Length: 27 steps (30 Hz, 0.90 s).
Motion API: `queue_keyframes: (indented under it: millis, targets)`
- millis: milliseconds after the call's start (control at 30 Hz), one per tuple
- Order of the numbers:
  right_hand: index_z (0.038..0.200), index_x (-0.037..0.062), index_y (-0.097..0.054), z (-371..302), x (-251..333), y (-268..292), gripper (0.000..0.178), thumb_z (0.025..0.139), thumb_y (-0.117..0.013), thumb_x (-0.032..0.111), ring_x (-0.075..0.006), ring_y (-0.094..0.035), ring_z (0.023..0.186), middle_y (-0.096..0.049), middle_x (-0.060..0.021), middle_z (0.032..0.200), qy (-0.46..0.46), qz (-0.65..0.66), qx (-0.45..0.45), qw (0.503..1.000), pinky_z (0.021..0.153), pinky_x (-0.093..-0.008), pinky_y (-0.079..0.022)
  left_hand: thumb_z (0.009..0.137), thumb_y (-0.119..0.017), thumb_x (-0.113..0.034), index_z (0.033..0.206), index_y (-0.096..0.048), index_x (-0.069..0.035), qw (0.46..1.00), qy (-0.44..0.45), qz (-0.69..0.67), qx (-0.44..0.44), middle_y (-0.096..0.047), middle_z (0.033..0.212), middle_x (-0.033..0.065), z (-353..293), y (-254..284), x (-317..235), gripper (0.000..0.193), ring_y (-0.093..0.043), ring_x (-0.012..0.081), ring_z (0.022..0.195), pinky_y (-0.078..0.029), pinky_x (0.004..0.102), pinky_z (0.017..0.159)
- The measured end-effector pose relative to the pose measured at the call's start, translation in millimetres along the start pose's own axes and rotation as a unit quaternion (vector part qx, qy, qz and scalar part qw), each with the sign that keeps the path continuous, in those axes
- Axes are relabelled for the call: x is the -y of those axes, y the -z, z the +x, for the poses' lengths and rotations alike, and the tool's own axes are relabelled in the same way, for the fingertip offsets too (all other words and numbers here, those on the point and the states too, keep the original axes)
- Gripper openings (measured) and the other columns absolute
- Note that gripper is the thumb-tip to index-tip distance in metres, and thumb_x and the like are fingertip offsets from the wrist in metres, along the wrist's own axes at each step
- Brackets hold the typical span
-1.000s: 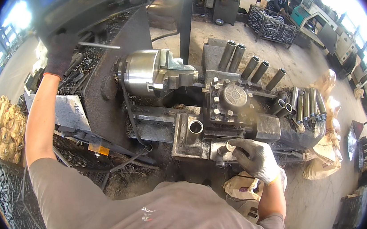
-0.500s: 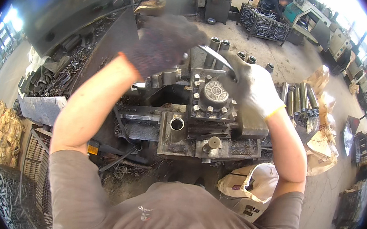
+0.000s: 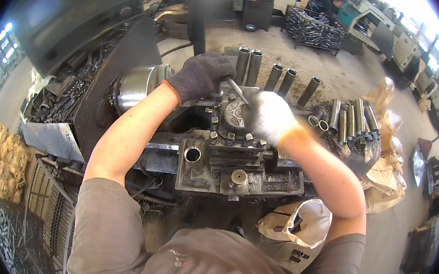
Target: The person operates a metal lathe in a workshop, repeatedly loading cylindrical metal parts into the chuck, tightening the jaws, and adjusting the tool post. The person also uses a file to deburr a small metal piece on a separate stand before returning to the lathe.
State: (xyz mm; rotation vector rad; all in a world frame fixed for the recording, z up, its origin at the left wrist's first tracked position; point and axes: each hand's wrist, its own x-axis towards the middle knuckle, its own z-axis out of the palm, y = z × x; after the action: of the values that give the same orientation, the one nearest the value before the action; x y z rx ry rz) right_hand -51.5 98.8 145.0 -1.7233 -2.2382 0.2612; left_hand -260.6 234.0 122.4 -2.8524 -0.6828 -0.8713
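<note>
Beneath both hands stood the lathe point(image 3: 238, 165), its carriage bed carrying the tool post point(image 3: 232, 119) directly under the palms, so that the work lay within easy reach of both arms. Left of the left hand, the steel chuck point(image 3: 136, 85) faced the tool post, set there to present a workpiece to the cutter. Beyond and to the right of the right hand, steel tubes point(image 3: 352, 119) lay bundled on the machine's far end, with further tubes point(image 3: 282, 76) propped upright just behind the fingers; their placement suggested stock kept close for loading. Below the right forearm, an open paper sack point(image 3: 296, 222) sat on the floor beside the machine.

The left hand point(image 3: 202, 76), in a dark knit glove, was clenched around the handle end of a slim metal wrench point(image 3: 235, 89), whose shaft ran down-right toward the post's bolts. The right hand point(image 3: 269, 118), in a white glove, was curled over the top of the tool post, touching it; whether it also gripped the wrench's lower end could not be told. The paired grip appeared suited to bracing the post while turning.
</note>
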Motion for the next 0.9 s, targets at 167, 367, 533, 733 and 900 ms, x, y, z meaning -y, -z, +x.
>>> queue_keyframes:
  millis: [167,367,533,733,900]
  targets:
    - [0.111,0.0076,-0.075,-4.2,-0.4,-25.4,0.024,0.096,-0.057,0.013,-0.0335,-0.078,0.085,-0.077,-0.0173,0.09,-0.05,-0.248,-0.109,0.961,0.071,-0.0465,-0.062,0.095,-0.078,-0.024,0.106,-0.074,-0.008,0.884,0.122,-0.452,0.001,-0.072,0.093,0.0031,12.8,-12.5,18.0,0.02,-0.071,0.0182,0.092,-0.059,0.0348,0.083]
    - [0.104,0.0122,-0.085,4.6,7.0,-35.9,0.029,0.094,-0.06,0.025,-0.0342,-0.079,0.096,-0.08,-0.0172,0.103,-0.288,-0.254,-0.119,0.916,0.081,-0.0496,-0.063,0.102,-0.062,-0.04,0.092,-0.07,-0.009,0.672,0.277,-0.684,-0.068,-0.063,0.073,0.0061,14.9,-84.2,37.0,0.033,-0.06,0.0188,0.057,-0.054,0.0374,0.05]
    - [0.101,0.0126,-0.084,3.8,7.9,-32.3,0.029,0.093,-0.06,0.027,-0.0372,-0.079,0.094,-0.08,-0.0179,0.102,-0.22,-0.318,-0.124,0.914,0.08,-0.0482,-0.063,0.104,-0.054,-0.045,0.087,-0.068,-0.01,0.804,0.179,-0.535,-0.189,-0.06,0.065,0.0047,28.4,-110.2,37.3,0.042,-0.057,0.0194,0.053,-0.046,0.0351,0.047]
    - [0.086,0.0126,-0.083,13.4,-28.5,-37.7,0.025,0.085,-0.066,0.03,-0.0373,-0.079,0.083,-0.079,-0.019,0.089,-0.196,-0.332,-0.153,0.91,0.077,-0.0499,-0.062,0.095,-0.06,-0.046,0.069,-0.063,-0.02,0.58,0.362,-0.699,-0.212,-0.054,0.054,-0.0012,34.6,-99.5,15.8,0.037,-0.048,0.0159,0.037,-0.038,0.0345,0.036]
    - [0.079,0.0125,-0.081,22.4,-51.1,-37.8,0.025,0.084,-0.069,0.033,-0.0359,-0.076,0.072,-0.076,-0.0185,0.078,-0.145,-0.413,-0.175,0.882,0.065,-0.0484,-0.06,0.096,-0.061,-0.048,0.079,-0.072,-0.01,0.62,0.409,-0.617,-0.26,-0.063,0.065,0.0045,32.0,-98.5,5.7,0.043,-0.055,0.0164,0.051,-0.044,0.0362,0.048]
